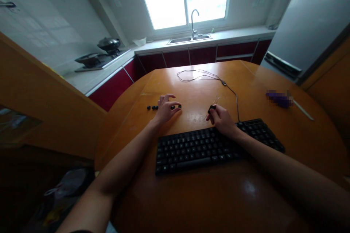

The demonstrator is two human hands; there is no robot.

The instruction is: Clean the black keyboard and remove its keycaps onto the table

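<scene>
My left hand (165, 110) is low over the table, with its thumb and forefinger closed around a small black keycap (179, 106). Its other fingers are bent and raised. More black keycaps (154, 107) form a row on the wood beside it, partly hidden behind the hand. Just above the keyboard's back edge, my right hand (222, 119) grips a keycap puller (211, 109) with a black handle and thin wire ends. A black keyboard (188, 149) lies in front of me, its right half partly covered by my right hand and forearm.
The keyboard cable (237, 102) runs back to a loose loop on the wooden table (191, 196). A purple object (279, 99), blurred out, and a thin white strip (304, 110) lie on the right. Behind are a sink (180, 40) and a stove (101, 60).
</scene>
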